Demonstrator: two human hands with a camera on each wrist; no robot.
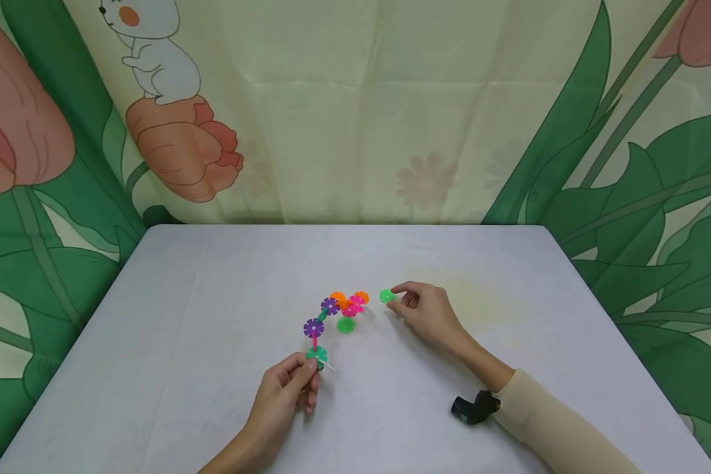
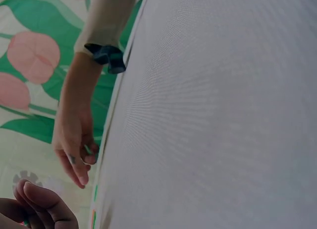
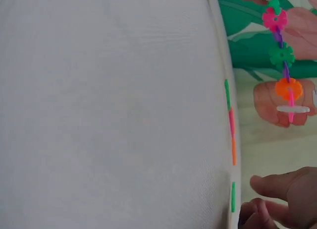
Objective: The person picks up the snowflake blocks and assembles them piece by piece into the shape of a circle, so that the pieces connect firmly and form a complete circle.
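A chain of coloured notched plastic discs point(image 1: 313, 328) hangs above the table, raised from the cloth in the right wrist view. My left hand point(image 1: 284, 392) pinches its near end at a teal disc point(image 1: 318, 354), where a white disc point(image 1: 327, 364) is seen edge-on. To the right a loose light green disc point(image 1: 386, 296) lies flat on the table. My right hand point(image 1: 429, 313) is just beside it, thumb and index fingertips apart near its edge. Whether they touch it is unclear. In the left wrist view the left fingers point(image 2: 47, 206) mostly hide the chain.
Loose discs lie on the white table point(image 1: 213, 296) behind the chain: a green disc point(image 1: 345, 325), plus a pink disc point(image 3: 232, 122) and an orange disc point(image 3: 234, 152). A black strap device point(image 1: 476, 407) sits at the right sleeve. A printed curtain point(image 1: 332, 131) hangs behind the table.
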